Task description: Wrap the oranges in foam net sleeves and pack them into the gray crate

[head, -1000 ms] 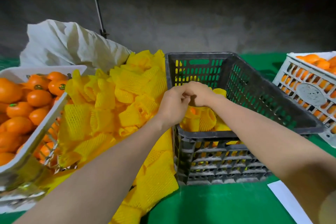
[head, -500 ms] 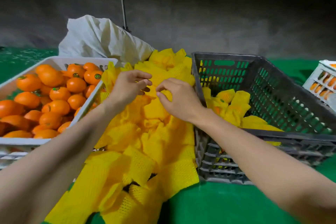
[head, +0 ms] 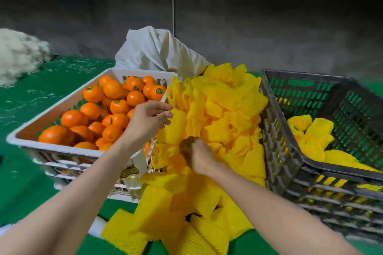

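Left hand (head: 148, 122) is open, fingers straight and spread, holding nothing. It hovers over the right rim of the white crate (head: 62, 107), just beside the sleeve pile. Right hand (head: 198, 156) is knuckles up with fingers curled down into the foam net sleeves (head: 226, 109), apparently pinching one; it is motion-blurred, so which sleeve is unclear. The sleeves are a loose yellow heap in the middle of the green surface (head: 31, 182), between the two crates and spilling toward its near edge. They are probably very light, soft, springy and snaggy, so one pull may drag its neighbours along. Best to pinch a single open end and stretch the mouth with both hands. The bare oranges (head: 116, 106) fill the white crate on the left side of the surface. They look firm, smooth and round, so likely to roll; cup each whole fruit in the palm and don't squeeze. The gray crate (head: 275, 130) sits toward the right edge with a few wrapped oranges (head: 310, 130) low in its near part and plenty of room left. A white sack (head: 157, 51) slumps at the far edge behind the pile. Several oranges carry small round green stickers (head: 159, 90), too small to read. A dark emblem (head: 129, 172) on the white crate's side is blurred. No legible writing anywhere.
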Motion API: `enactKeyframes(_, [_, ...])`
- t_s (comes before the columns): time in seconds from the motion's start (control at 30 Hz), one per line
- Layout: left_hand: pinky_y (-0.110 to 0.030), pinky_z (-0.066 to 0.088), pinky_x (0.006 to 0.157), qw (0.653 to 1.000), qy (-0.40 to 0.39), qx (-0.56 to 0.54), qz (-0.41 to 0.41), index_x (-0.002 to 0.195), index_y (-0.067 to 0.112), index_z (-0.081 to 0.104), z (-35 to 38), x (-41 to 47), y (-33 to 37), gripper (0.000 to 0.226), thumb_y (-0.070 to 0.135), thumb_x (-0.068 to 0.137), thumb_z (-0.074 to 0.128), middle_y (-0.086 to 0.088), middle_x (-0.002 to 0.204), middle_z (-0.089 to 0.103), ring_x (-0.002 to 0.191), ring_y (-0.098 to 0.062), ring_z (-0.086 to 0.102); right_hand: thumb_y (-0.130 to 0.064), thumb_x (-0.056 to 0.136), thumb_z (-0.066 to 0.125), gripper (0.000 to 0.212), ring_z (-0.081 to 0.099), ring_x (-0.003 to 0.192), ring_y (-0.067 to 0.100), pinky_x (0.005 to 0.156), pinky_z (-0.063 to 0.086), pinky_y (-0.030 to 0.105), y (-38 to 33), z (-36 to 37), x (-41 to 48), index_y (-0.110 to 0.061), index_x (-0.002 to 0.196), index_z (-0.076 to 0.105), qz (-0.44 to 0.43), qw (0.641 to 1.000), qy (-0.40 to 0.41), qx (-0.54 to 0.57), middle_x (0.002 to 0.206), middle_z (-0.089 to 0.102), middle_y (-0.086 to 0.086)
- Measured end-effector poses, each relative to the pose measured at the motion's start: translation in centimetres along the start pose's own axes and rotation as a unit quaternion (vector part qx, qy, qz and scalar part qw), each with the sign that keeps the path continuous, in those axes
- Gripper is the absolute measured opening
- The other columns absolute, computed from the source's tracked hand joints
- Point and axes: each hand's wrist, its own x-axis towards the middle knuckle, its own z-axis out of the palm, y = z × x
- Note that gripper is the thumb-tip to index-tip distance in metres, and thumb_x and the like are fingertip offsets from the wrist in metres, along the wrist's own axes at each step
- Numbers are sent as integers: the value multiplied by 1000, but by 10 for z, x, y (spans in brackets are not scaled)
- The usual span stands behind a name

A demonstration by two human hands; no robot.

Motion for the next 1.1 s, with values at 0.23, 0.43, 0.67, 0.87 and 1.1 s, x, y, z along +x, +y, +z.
enactKeyframes(0.23, [-21, 50, 86, 987, -155, 45, -20, 132, 18, 47, -8, -8, -13, 58, 14, 81, 74, 8, 122, 56, 110, -7, 55, 0, 91, 53, 26, 52, 64, -4, 58, 37, 11, -5, -71, -21, -23, 103, 56, 18, 919, 169, 355, 80, 60, -15])
enactKeyframes(0.43, [-34, 45, 59, 984, -116, 120, 64, 90, 16, 65, 6, -10, -21, 14, 20, 80, 75, -3, 78, 64, 67, -14, 56, -7, 88, 61, 43, 49, 112, -9, 89, 39, 9, -21, -90, -35, -39, 115, 54, -22, 935, 182, 304, 119, 56, -18])
enactKeyframes(0.67, [-19, 33, 47, 996, -58, 64, 35, 82, 29, 46, -5, -6, -34, 27, 18, 82, 71, 5, 68, 46, 50, -2, 40, -17, 73, 78, 22, 54, 78, 12, 72, 40, 20, -50, -89, -8, -9, 84, 60, -8, 940, 263, 217, 81, 59, 2])
enactKeyframes(0.87, [-34, 39, 59, 996, -26, -70, 40, 83, 16, 53, -33, 5, -30, 18, 21, 81, 70, -4, 74, 52, 67, -10, 46, -16, 91, 55, 14, 45, 73, 3, 65, 33, 23, -86, -77, 36, -2, 94, 56, -29, 934, 254, 250, 74, 49, -12])
enactKeyframes(1.1, [-23, 38, 52, 979, 165, -114, -37, 66, 15, 58, -104, 72, -50, 33, 32, 95, 54, -2, 56, 51, 50, -9, 47, -13, 98, 42, 8, 37, 55, 11, 58, 30, 38, -119, -39, 110, -9, 102, 47, 50, 919, 214, 327, 65, 39, -4])
